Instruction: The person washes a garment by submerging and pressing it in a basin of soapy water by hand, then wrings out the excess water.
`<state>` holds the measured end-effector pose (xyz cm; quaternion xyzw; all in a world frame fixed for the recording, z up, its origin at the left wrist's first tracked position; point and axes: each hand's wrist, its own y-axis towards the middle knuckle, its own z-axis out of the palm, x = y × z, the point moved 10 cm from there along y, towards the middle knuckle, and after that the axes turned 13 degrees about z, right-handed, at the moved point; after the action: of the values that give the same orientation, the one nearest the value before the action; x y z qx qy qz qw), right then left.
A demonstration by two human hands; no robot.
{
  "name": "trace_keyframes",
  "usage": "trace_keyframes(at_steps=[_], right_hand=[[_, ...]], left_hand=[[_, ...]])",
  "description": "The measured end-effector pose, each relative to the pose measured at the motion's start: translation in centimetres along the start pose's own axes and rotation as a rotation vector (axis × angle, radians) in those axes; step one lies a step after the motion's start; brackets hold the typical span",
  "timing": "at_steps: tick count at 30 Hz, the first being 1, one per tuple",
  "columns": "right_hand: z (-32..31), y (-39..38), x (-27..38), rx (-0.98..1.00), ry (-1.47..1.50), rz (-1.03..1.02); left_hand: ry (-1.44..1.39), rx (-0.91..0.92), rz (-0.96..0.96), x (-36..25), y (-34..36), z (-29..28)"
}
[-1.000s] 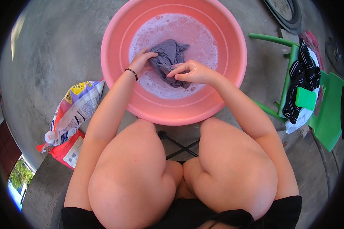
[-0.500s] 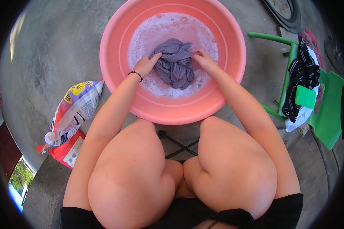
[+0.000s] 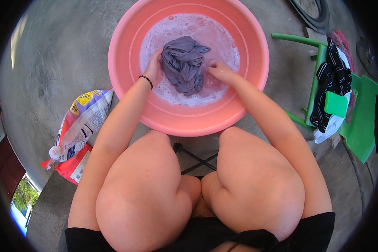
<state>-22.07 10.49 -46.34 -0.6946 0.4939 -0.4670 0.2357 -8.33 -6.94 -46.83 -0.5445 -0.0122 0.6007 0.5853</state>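
Note:
A wet, crumpled dark grey cloth (image 3: pixel 183 63) lies bunched in soapy water (image 3: pixel 216 40) inside a large pink basin (image 3: pixel 126 54). My left hand (image 3: pixel 154 70), with a dark beaded bracelet at the wrist, grips the cloth's left edge; its fingertips are hidden behind the fabric. Just off the cloth's right side is my right hand (image 3: pixel 222 72), fingers bent down toward the suds. Its fingertips are partly under the water, and I cannot tell whether they touch the cloth.
Left of the basin stand detergent bags (image 3: pixel 86 113), one with a white spout, another red. At right, a green plastic chair (image 3: pixel 361 122) bears black striped clothing (image 3: pixel 334 75), white cloth and a green block (image 3: pixel 335 104). My knees flank the basin's near rim.
The cloth has shifted slightly left and been turned over. My left hand has moved from its top to its left edge; my right hand has dropped a little lower beside it.

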Motion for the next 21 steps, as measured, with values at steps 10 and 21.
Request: trace_keyframes(at_steps=[10,21], right_hand=[[3.0,-1.2,0.6,0.073,-0.312,-0.122],[4.2,-1.5,0.8,0.132,-0.290,-0.184]], left_hand=[[0.140,-0.096,0.099,-0.7,0.1,-1.2],[0.116,-0.044,0.124,-0.7,0.6,-1.7]])
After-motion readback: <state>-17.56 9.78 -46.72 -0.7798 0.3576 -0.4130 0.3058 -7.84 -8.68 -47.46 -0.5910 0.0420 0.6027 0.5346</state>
